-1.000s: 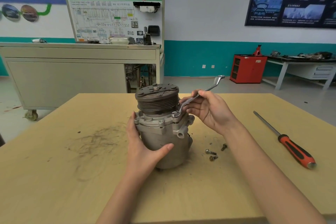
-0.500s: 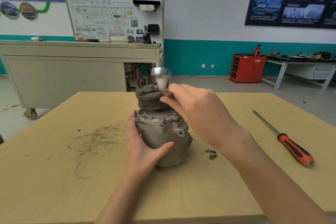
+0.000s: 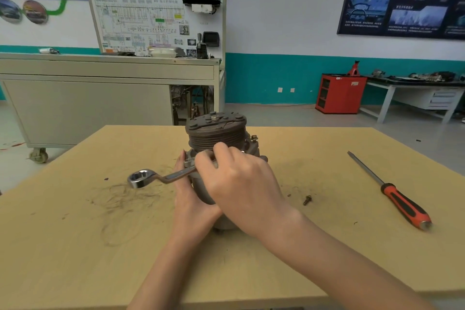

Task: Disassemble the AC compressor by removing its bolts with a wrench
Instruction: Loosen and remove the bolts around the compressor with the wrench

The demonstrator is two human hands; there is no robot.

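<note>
The grey AC compressor (image 3: 217,133) stands upright mid-table with its dark ribbed pulley on top. My left hand (image 3: 187,199) wraps around the left side of its body. My right hand (image 3: 241,184) crosses in front of the housing and grips a silver ring wrench (image 3: 161,176). The wrench's free ring end points left, over the table. Its other end sits at the housing's front left flange, mostly hidden by my fingers. A brass-coloured bolt (image 3: 254,137) sticks up on the right flange. One loose bolt (image 3: 307,200) lies on the table to the right.
A red-handled screwdriver (image 3: 392,194) lies on the right part of the wooden table (image 3: 75,234). Dark scratch marks cover the table left of the compressor. Behind the table stand a grey wheeled cabinet (image 3: 88,103) and a red tool cabinet (image 3: 339,93).
My right hand swung the wrench off the right-hand flange, over the pulley, and down to the front left of the housing. Its free end now points left. My left hand kept hold of the body.
</note>
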